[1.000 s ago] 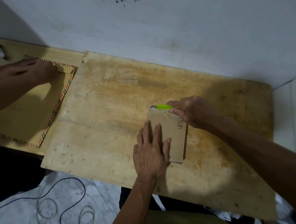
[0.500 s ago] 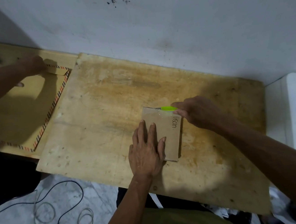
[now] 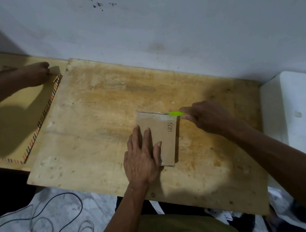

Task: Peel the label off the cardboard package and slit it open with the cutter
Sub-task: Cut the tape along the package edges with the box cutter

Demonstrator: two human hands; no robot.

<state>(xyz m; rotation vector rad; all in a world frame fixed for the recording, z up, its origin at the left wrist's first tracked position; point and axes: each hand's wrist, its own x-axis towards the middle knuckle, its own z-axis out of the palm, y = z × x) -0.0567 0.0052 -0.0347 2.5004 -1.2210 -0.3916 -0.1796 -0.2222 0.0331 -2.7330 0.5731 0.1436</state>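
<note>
A flat brown cardboard package (image 3: 166, 133) with handwriting near its right edge lies on a worn plywood board (image 3: 95, 110). Clear tape crosses its far edge. My left hand (image 3: 142, 154) presses flat on the package's near left part, fingers straight. My right hand (image 3: 207, 118) grips a bright green cutter (image 3: 176, 113), whose tip lies along the package's far edge at its right corner.
Another person's hand (image 3: 36, 73) works at the far corner of a large envelope (image 3: 14, 118) with a striped border at the left. A white block (image 3: 295, 109) stands at the board's right end. Loose cables (image 3: 62, 229) lie on the floor below.
The cutter has slid to the right along the package's far edge, from its left part to its right corner. The other person's hand has curled at the envelope's corner.
</note>
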